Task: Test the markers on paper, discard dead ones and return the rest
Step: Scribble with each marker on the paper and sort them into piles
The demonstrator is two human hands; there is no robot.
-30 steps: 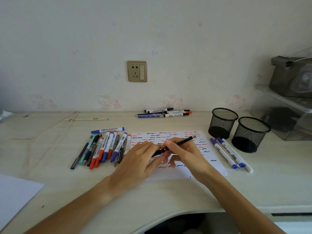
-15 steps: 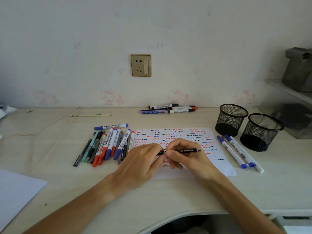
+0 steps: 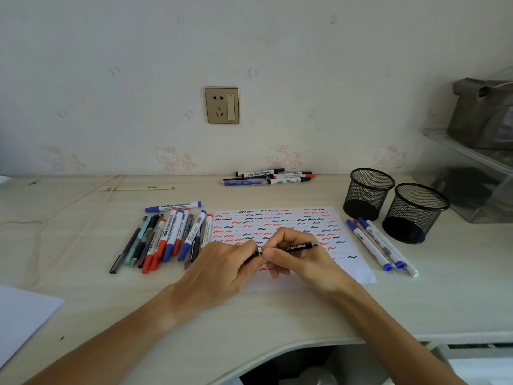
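Both hands meet over the near half of the test paper [image 3: 291, 218], which lies flat on the desk [image 3: 83, 287] and bears rows of red, blue and black squiggles. A slim black pen [image 3: 298, 247] with white printed digits runs almost level between the hands, just above the sheet. The right hand [image 3: 299, 259] pinches its barrel between thumb and forefinger, with the far end projecting to the right past the knuckles. The left hand [image 3: 219, 270] curls its fingers round the pen's near end, where a narrow silver ring shows at the junction of the two grips.

The pen's left tip is hidden inside the left hand, so whether a cap is on or off cannot be told. The hands cover part of the paper's lower rows.

Left of the paper lies a fanned group of markers [image 3: 169, 240]. Three more pens [image 3: 380, 245] lie just right of the paper, beside two black mesh cups [image 3: 394, 201]. A further cluster of markers [image 3: 266, 177] rests against the wall; their labels are too small to read. A white sheet [image 3: 22, 315] is cut off at the lower left edge.
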